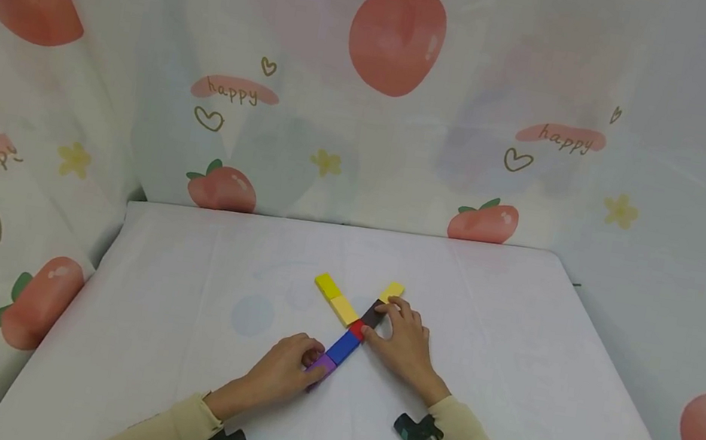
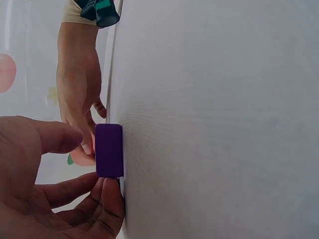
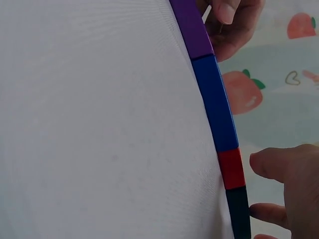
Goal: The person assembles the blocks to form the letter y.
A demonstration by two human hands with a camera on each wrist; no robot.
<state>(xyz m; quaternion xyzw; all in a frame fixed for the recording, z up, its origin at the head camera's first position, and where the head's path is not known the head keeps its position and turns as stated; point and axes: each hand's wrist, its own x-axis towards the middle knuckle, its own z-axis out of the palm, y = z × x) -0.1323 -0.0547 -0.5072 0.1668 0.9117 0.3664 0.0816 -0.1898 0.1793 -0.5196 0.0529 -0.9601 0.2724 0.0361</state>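
A row of blocks slants across the tabletop: a purple block [image 1: 322, 367] at the near end, then a blue block [image 1: 344, 348], a red block [image 1: 358, 329], a black block [image 1: 372, 314] and a yellow block [image 1: 392, 291]. My left hand [image 1: 284, 368] is at the purple block; in the left wrist view its fingertips [image 2: 110, 191] touch the block's side while the thumb hovers over the top. My right hand [image 1: 405, 342] is over the row's far half. One of its fingertips [image 3: 255, 209] touches the black block, and its thumb is just off the red one.
Two more yellow blocks [image 1: 336, 299], end to end, branch off leftward from near the red block. All lie on a white-covered table [image 1: 183, 347]. Fruit-printed cloth [image 1: 379, 155] hangs behind it and at the sides. A dark camera sits on each wrist.
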